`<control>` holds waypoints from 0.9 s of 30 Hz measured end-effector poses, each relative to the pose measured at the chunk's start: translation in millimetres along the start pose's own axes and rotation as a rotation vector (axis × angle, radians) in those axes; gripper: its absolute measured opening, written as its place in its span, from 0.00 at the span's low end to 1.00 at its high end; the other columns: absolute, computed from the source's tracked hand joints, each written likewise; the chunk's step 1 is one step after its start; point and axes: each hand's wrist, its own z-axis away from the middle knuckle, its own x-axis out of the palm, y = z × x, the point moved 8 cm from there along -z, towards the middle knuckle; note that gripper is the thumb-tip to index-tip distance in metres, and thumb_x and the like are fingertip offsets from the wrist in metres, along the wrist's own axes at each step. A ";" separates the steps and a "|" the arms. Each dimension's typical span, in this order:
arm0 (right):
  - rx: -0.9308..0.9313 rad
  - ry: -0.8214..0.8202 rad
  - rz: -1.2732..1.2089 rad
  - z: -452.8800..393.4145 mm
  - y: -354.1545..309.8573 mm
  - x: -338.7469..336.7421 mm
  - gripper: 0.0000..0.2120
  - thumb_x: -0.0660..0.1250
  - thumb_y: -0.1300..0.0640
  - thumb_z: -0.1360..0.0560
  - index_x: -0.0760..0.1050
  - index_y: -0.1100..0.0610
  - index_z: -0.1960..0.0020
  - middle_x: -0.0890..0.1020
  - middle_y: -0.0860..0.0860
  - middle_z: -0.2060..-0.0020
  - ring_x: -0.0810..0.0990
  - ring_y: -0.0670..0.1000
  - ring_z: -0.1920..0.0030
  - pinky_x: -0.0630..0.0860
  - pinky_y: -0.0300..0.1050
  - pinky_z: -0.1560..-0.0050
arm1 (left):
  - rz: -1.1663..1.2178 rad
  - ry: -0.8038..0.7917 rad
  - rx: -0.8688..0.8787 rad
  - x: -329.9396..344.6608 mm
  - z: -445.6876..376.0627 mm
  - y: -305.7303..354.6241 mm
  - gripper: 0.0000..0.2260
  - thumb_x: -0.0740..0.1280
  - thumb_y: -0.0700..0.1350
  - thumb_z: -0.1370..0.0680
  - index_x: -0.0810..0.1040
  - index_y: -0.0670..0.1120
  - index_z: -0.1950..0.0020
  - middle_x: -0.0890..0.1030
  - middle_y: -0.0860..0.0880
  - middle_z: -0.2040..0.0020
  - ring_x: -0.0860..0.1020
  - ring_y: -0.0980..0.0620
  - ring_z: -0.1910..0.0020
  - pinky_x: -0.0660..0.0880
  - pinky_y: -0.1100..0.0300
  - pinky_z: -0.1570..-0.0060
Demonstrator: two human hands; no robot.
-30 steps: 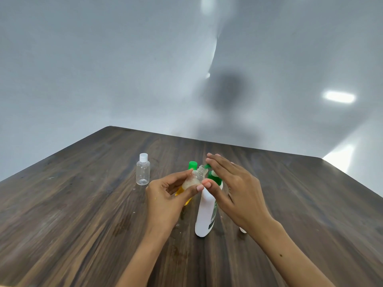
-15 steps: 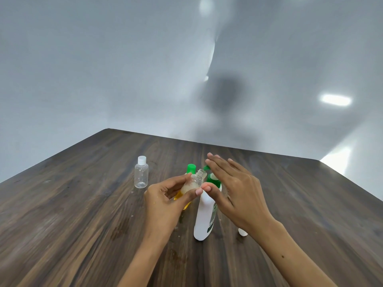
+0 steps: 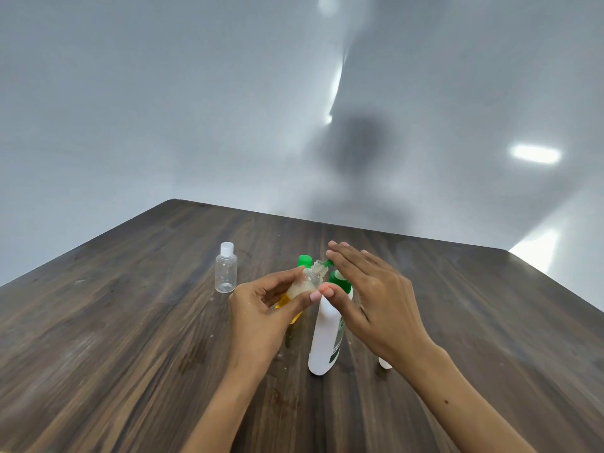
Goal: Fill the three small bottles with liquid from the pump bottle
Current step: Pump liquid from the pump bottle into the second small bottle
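A white pump bottle [image 3: 327,335] with a green pump head stands at the table's middle. My right hand [image 3: 369,302] lies flat on top of the pump head, fingers stretched out. My left hand [image 3: 264,308] holds a small uncapped clear bottle [image 3: 310,279], tilted, with its mouth right at the green nozzle; pale liquid shows inside it. A capped, clear small bottle [image 3: 226,272] stands upright to the left, apart from both hands. A yellow bottle with a green cap [image 3: 304,261] stands behind my left hand, mostly hidden.
The dark wooden table [image 3: 114,338] ends at a far edge against a pale grey wall. A small white object, maybe a cap [image 3: 385,363], lies on the table under my right wrist. Small drips mark the wood near the pump bottle.
Both hands and the bottles stay almost where they were. The small bottle stays at the nozzle, and my right hand stays on the pump head.
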 end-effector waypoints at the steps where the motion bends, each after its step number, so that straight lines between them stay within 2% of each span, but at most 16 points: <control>1: 0.003 0.002 -0.012 1.6 -0.1 1.5 0.35 0.44 0.35 0.22 0.78 0.59 0.39 0.79 0.52 0.40 0.77 0.51 0.39 0.68 0.49 0.38 | -0.002 -0.004 -0.001 0.3 0.2 -0.7 0.24 0.76 0.53 0.42 0.84 0.48 0.48 0.86 0.53 0.53 0.84 0.58 0.51 0.80 0.61 0.49; 7: 0.007 0.014 -0.026 -1.5 1.5 -2.3 0.35 0.44 0.35 0.22 0.78 0.59 0.39 0.79 0.52 0.40 0.76 0.51 0.38 0.67 0.49 0.37 | -0.014 -0.006 -0.007 -0.3 2.7 -0.6 0.27 0.75 0.58 0.44 0.84 0.49 0.48 0.86 0.54 0.53 0.83 0.59 0.52 0.80 0.62 0.48; 14: 0.045 0.016 -0.067 2.7 2.6 4.2 0.35 0.45 0.33 0.22 0.78 0.57 0.40 0.79 0.51 0.41 0.77 0.50 0.39 0.70 0.50 0.38 | 0.006 -0.004 -0.008 -0.2 1.8 0.2 0.26 0.75 0.57 0.44 0.84 0.49 0.49 0.86 0.55 0.54 0.84 0.58 0.52 0.79 0.64 0.50; 17: 0.031 0.022 -0.060 1.0 3.5 0.4 0.35 0.45 0.34 0.22 0.78 0.58 0.39 0.79 0.51 0.40 0.76 0.50 0.38 0.68 0.49 0.37 | 0.001 0.000 -0.017 -0.3 2.6 -2.6 0.27 0.75 0.56 0.44 0.84 0.46 0.48 0.86 0.56 0.54 0.84 0.59 0.53 0.79 0.65 0.51; 21: 0.040 0.052 -0.069 1.2 3.6 -1.3 0.35 0.45 0.34 0.22 0.78 0.58 0.40 0.79 0.51 0.41 0.76 0.50 0.39 0.68 0.48 0.37 | 0.005 -0.006 -0.022 0.5 3.0 -4.2 0.26 0.76 0.55 0.43 0.84 0.46 0.47 0.86 0.53 0.53 0.84 0.57 0.52 0.80 0.63 0.50; 27: 0.075 0.047 -0.110 4.7 5.3 3.9 0.36 0.44 0.32 0.23 0.79 0.57 0.40 0.80 0.50 0.41 0.76 0.49 0.38 0.70 0.47 0.39 | -0.010 0.003 -0.020 -2.3 3.3 -3.9 0.22 0.75 0.54 0.43 0.83 0.52 0.49 0.85 0.57 0.54 0.83 0.60 0.52 0.80 0.65 0.51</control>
